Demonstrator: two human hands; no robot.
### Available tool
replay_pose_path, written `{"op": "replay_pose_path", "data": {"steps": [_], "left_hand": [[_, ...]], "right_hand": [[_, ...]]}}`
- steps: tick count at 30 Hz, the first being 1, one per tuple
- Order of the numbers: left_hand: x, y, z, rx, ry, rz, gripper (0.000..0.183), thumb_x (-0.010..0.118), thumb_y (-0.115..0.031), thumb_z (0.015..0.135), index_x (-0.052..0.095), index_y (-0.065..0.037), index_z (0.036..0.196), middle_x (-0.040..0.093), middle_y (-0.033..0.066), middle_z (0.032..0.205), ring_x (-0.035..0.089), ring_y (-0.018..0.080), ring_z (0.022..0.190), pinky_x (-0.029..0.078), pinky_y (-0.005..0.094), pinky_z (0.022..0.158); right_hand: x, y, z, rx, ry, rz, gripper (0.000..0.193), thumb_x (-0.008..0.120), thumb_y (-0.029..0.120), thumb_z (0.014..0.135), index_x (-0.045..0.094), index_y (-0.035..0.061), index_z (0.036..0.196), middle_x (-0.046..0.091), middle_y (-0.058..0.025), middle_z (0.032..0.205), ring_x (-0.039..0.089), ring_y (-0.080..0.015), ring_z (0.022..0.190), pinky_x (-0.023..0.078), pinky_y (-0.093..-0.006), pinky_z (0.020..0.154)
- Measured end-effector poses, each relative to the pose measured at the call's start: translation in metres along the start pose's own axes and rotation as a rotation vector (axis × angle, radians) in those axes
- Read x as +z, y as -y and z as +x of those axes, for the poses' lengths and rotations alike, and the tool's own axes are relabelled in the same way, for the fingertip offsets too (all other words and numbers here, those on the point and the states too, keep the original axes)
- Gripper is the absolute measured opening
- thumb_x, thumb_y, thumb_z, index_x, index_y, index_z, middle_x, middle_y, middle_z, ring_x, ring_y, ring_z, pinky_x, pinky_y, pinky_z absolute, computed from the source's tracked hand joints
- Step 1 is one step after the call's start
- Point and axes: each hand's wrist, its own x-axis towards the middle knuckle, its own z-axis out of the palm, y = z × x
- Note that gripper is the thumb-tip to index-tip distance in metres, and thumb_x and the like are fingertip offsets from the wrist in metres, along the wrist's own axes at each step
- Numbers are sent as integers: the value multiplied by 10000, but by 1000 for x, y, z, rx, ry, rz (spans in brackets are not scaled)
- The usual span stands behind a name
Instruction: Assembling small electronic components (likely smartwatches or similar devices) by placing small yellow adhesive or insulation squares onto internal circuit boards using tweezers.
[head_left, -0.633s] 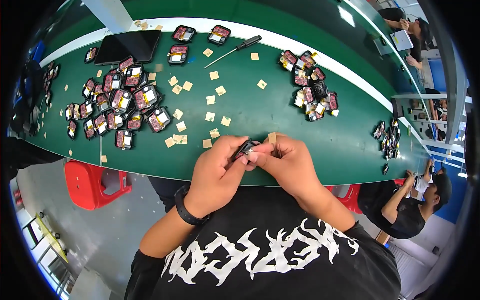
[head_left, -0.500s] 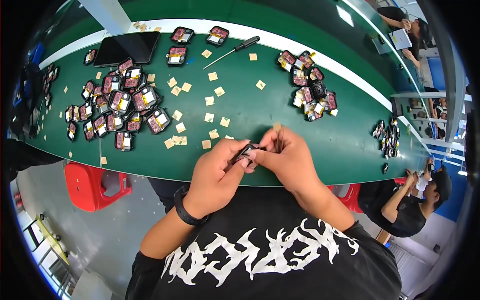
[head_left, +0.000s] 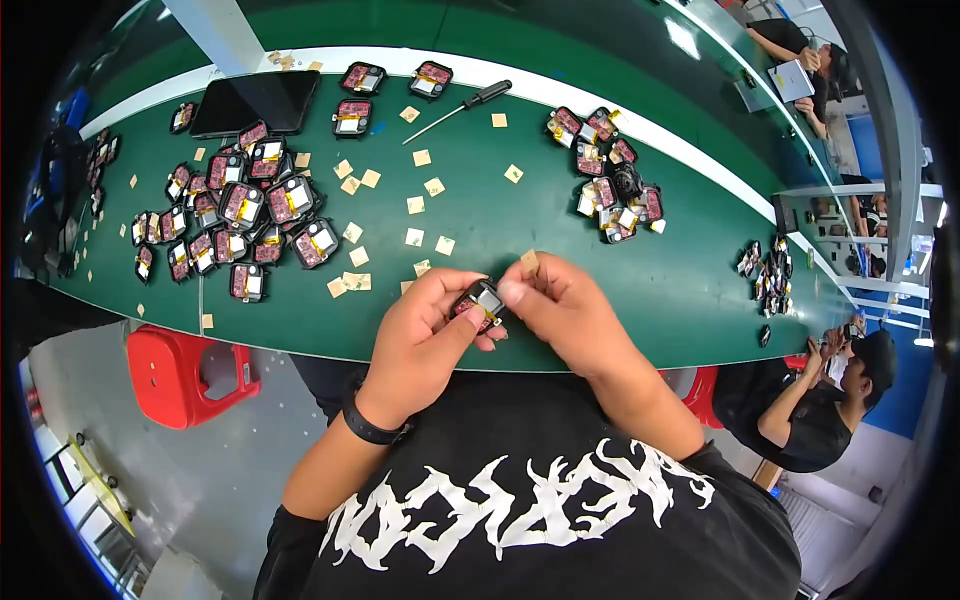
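A small black housing [head_left: 478, 305], its reddish board and pale block facing up, is held in front of the person, above the near part of the green worktop [head_left: 690, 300]. It is clamped in the grip of the left hand [head_left: 425, 332], with the thumb laid across its face; the thumb and forefinger of the right hand [head_left: 563, 312] are brought close together at its upper right corner, but whether anything is pinched between them cannot be told. Should the left thumb be pressed too hard, the board or the block could be strained, since both lie exposed. Should the corner be pulled while the left grip is loose, the housing could be twisted out and dropped, perhaps over the near edge. A tan square [head_left: 529, 261] is seen at the right forefinger; whether it is pinched or merely stuck there is unclear, so it could be shed or caught on the housing by accident. Among the loose squares [head_left: 415, 205] scattered beyond the hands, a dropped one could easily be lost, and stray ones could be picked up by a sleeve or wrist.
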Motion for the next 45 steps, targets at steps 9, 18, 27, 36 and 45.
{"op": "replay_pose_path", "data": {"steps": [9, 18, 27, 36, 45], "left_hand": [[6, -9, -7, -7, -59, 83, 440, 575, -12, 1025, 491, 59, 1451, 658, 75, 1086, 690, 141, 953, 563, 271, 827], [7, 1, -7, -10, -52, 280, 346, 578, 2, 1008, 621, 35, 1349, 695, 61, 956, 698, 121, 854, 555, 258, 789], [10, -13, -12, -44, -65, 207, 405, 575, -13, 1020, 550, 49, 1419, 691, 90, 1050, 723, 145, 904, 576, 262, 818], [12, -53, -41, -10, 130, 194, 574, 450, 82, 913, 454, 99, 1487, 672, 197, 1212, 729, 228, 995, 610, 318, 869], [12, -63, -52, 6, 172, 329, 566, 441, 113, 906, 478, 96, 1470, 614, 229, 1310, 759, 266, 945, 628, 304, 815]], "right_hand": [[-33, -4, -16, 44, -129, 187, 153, 665, 207, 1009, 654, 55, 1024, 603, 10, 824, 462, -44, 616, 337, -203, 539], [-52, -1, -26, 6, -308, 83, 133, 674, 193, 999, 660, 61, 983, 607, 21, 784, 463, -37, 606, 336, -204, 533], [-51, 6, -37, -185, -347, -397, 292, 678, 245, 1012, 626, 25, 828, 582, 18, 700, 438, -83, 587, 352, -266, 533], [-28, 35, -57, -516, -77, -755, 265, 790, 208, 867, 619, 17, 800, 583, -109, 694, 557, -264, 560, 428, -355, 514], [-23, 32, -58, -936, -76, -907, 147, 747, 119, 866, 645, 40, 937, 574, -69, 735, 547, -244, 561, 435, -359, 487]]}}
